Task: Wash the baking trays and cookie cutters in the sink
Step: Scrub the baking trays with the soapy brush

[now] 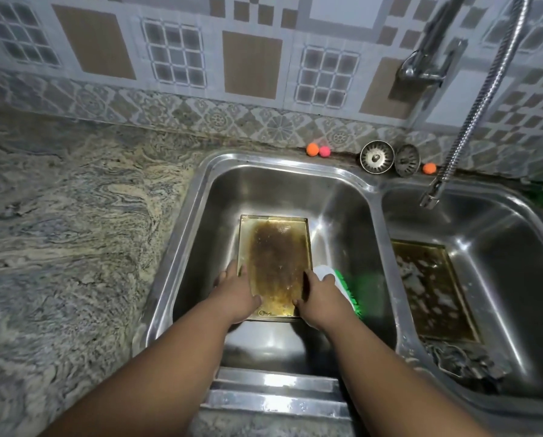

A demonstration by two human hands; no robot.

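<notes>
Fingers [231, 272] curled: left hand [234, 294] grips baking tray [275, 263] at left rim, right hand [319, 298] at right rim, over green brush [343, 283]. Bare left basin [264, 190] beyond tray's far edge.

we see a glossy steel sink [197, 197], a stained, greasy metal tray [275, 253], a polished veined stone counter [74, 216], glazed wall tiles [251, 64]
</notes>
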